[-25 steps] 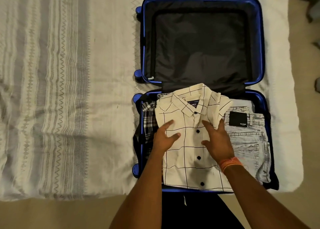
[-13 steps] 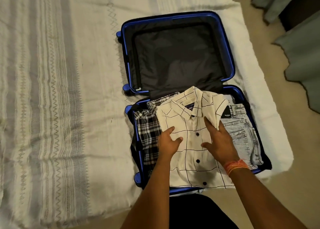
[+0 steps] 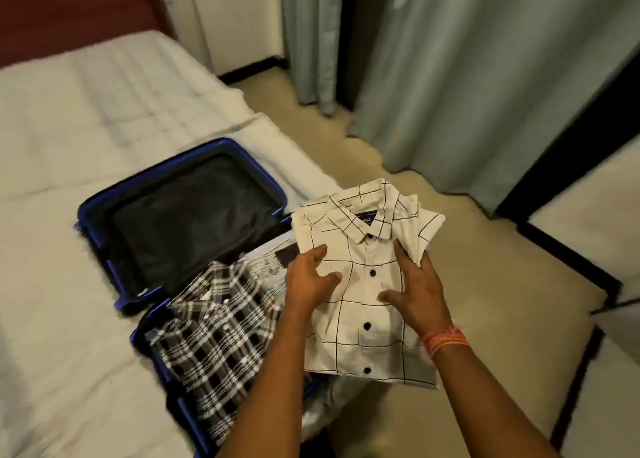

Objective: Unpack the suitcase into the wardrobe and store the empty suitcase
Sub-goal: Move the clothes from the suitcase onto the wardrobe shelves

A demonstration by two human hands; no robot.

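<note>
Head view: folded cream grid-check shirt (image 3: 375, 348), black-buttoned, in grip of left hand (image 3: 310, 279) and right hand (image 3: 417, 293)

Both forearms reach forward, left hand (image 3: 310, 279) and right hand (image 3: 417, 284) holding the shirt (image 3: 360, 307).

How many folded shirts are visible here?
2. The cream grid-patterned shirt is held by the left hand and right hand, at the edge of the blue hard-shell suitcase; the black-and-white plaid shirt lies inside it. Others may be hidden beneath.
</note>
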